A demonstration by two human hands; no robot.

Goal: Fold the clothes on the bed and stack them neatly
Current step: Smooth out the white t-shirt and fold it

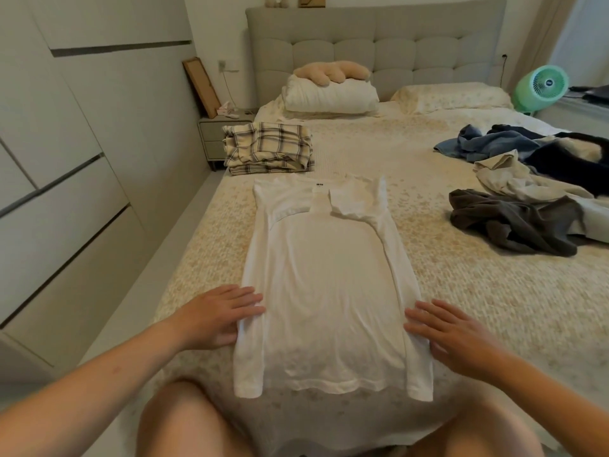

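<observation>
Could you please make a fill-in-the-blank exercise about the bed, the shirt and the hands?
1. The ____ shirt lies flat between the left hand and the right hand.
2. Both hands have ____ fingers.
3. The folded plaid clothes lie ____ the shirt's collar.
4. The unfolded pile lies on the ____ side of the bed.

Answers: white; straight; beyond; right

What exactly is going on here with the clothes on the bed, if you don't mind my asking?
A person is folding laundry on the bed. A white shirt lies flat in front of them with its sleeves folded in, and the left hand and right hand rest open at its side edges. A folded plaid garment sits beyond it, while a pile of unfolded clothes waits on the right.
</observation>
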